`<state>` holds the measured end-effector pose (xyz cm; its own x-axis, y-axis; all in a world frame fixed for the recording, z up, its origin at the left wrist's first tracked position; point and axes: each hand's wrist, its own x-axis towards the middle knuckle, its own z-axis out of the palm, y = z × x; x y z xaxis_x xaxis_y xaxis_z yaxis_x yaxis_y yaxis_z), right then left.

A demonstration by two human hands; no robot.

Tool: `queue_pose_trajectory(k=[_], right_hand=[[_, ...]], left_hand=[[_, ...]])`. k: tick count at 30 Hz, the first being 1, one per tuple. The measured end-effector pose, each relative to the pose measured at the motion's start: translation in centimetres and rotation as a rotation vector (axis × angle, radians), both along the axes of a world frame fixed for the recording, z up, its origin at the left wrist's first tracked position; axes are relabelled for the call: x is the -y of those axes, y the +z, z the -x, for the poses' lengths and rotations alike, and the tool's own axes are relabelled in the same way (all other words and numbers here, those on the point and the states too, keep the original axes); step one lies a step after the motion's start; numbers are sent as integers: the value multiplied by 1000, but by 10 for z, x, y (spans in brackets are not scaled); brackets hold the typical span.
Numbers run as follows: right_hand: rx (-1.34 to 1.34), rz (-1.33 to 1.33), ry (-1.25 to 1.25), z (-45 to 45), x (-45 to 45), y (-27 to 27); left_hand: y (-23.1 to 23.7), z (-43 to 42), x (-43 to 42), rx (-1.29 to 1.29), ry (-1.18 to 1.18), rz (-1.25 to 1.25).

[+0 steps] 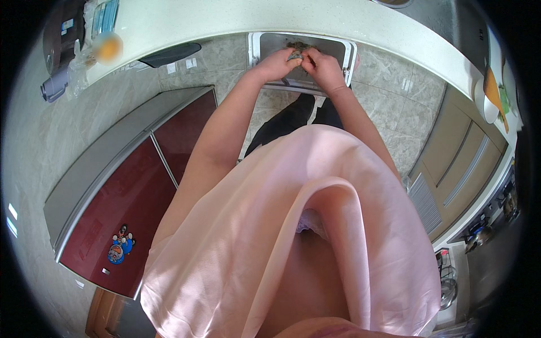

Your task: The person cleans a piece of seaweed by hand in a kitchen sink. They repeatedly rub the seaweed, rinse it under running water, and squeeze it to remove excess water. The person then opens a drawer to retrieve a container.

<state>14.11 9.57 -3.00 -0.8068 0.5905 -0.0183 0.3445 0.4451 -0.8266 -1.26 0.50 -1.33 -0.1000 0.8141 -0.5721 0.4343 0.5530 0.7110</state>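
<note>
Both hands meet over a grey tray-like container with a white rim (351,63), low in front of me beside the counter's edge. My left hand (277,65) grips a small greyish item (295,55), too small to identify. My right hand (323,66) touches that item from the other side, its fingers pinched together. Just beyond the fingertips, a clump of brownish-green matter (300,45) lies in the container, with smaller dark bits around it. The fingers partly hide the item and the clump.
A pale countertop (211,17) curves across the top, with a sink (439,21) at upper right. Plastic packaging (78,74) and a purple-grey bottle (55,86) are at upper left. A dark red refrigerator (122,203) stands left; an orange-handled utensil (491,86) and white bowl (479,95) lie right.
</note>
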Motion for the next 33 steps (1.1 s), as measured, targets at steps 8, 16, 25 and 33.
queue_pose_trajectory(k=[8,16,25,33], right_hand=[[14,67,-147,-1,4,2],[-17,159,-240,-3,5,2],[-57,365,-197,-4,4,3],[13,355,-146,-1,7,-7]], left_hand=[[7,-4,-8,-75,-13,-7],[11,-3,-10,-12,41,45],[-8,2,0,-67,229,-23],[-14,-7,-1,-25,415,68]])
